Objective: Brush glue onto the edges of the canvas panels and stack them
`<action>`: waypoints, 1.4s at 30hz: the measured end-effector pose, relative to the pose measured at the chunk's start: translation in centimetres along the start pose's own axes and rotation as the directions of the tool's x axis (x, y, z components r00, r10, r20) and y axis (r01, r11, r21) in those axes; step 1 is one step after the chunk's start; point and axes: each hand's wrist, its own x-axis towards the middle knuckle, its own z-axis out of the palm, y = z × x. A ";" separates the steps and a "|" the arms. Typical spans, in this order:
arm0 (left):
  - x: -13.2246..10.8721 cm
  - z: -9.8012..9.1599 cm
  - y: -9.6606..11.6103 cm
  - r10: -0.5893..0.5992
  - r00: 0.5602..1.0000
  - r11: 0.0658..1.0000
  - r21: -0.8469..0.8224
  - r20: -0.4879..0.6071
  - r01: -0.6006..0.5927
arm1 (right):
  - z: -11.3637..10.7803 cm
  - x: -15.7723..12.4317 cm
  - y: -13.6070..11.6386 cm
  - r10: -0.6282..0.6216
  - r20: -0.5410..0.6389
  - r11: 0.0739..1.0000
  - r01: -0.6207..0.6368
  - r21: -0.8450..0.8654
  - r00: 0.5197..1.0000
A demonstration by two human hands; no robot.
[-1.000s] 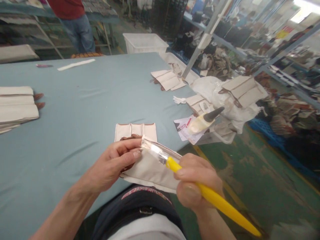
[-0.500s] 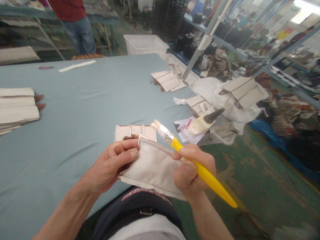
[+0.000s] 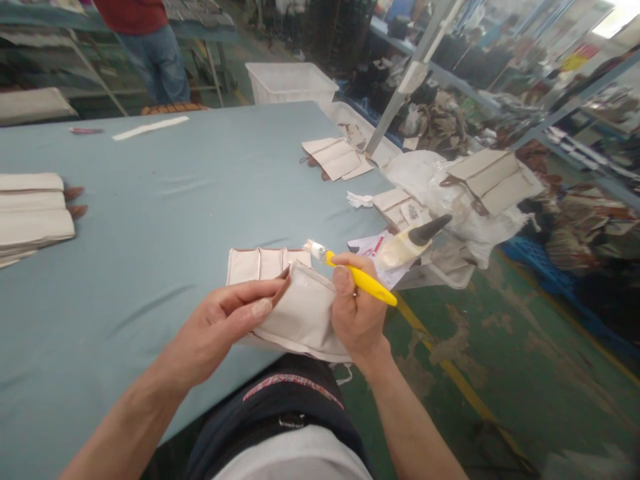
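Left hand (image 3: 225,327) pinches cream pouch (image 3: 300,313); right hand (image 3: 355,310) grips yellow brush (image 3: 363,281). Nearby: flat cream panel (image 3: 255,263), glue bottle (image 3: 410,243) by printed papers (image 3: 367,247) (print unreadable).

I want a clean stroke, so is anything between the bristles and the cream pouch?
Nothing visible. The right hand holds the brush above the pouch's top edge; the left hand pinches its left side, clear of the bristles.

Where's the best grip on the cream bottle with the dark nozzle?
Take the cream bottle by its rounded body, from above, across its width. It lies on its side on papers, with the dark nozzle pointing away to the right.
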 end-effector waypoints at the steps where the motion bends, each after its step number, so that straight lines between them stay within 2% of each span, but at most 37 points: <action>1: -0.2 -0.7 -0.4 0.030 0.999 0.997 0.064 0.029 -0.032 | -0.2 0.2 0.2 0.040 -0.009 0.999 -0.040 -0.006 0.999; 4: -0.8 -2.2 -1.5 0.053 0.988 0.966 0.243 0.145 -0.087 | -0.8 0.8 1.0 0.178 -0.036 0.984 -0.178 -0.007 0.983; 6: -1.1 -2.2 -1.8 0.058 0.984 0.935 0.337 0.170 -0.114 | -0.8 1.0 1.5 0.238 -0.037 0.971 -0.237 0.014 0.971; 12: -1.5 0.3 -0.5 0.185 0.951 0.820 0.494 0.250 -0.289 | 0.7 0.3 2.7 0.268 0.032 0.962 -0.269 0.043 0.963; 15: -1.6 0.8 -0.2 0.225 0.935 0.757 0.555 0.274 -0.345 | 0.6 0.1 2.5 0.294 -0.036 0.950 -0.288 0.119 0.955; 17: -1.7 0.7 -0.6 0.232 0.939 0.741 0.579 0.255 -0.341 | -0.3 0.0 1.6 0.345 -0.094 0.918 -0.314 0.242 0.934; 19: -1.6 0.4 -1.2 0.242 0.944 0.743 0.583 0.222 -0.328 | -1.3 -0.3 0.2 0.426 -0.089 0.844 -0.360 0.398 0.900; 23: -1.5 0.0 -2.0 0.295 0.936 0.750 0.561 0.191 -0.351 | -2.6 -1.3 -2.4 0.524 0.107 0.660 -0.482 0.576 0.845; 30: -2.0 0.6 -1.8 0.314 0.942 0.801 0.498 0.123 -0.332 | -0.9 -3.0 -4.1 0.541 0.294 0.493 -0.581 0.648 0.788; 32: -2.2 0.6 -1.9 0.302 0.949 0.820 0.483 0.090 -0.306 | -0.8 -3.1 -4.1 0.539 0.325 0.490 -0.603 0.630 0.777; 37: -2.3 0.7 -2.0 0.275 0.961 0.859 0.454 -0.018 -0.237 | -1.2 -2.9 -4.0 0.547 0.157 0.607 -0.519 0.602 0.822; 41: -2.2 0.6 -1.9 0.256 0.967 0.875 0.430 -0.018 -0.224 | -1.3 -3.0 -4.7 0.480 0.343 0.551 -0.581 0.598 0.808; 42: -2.2 0.6 -1.9 0.261 0.965 0.870 0.435 -0.008 -0.232 | -1.3 -3.0 -4.8 0.472 0.358 0.547 -0.586 0.598 0.806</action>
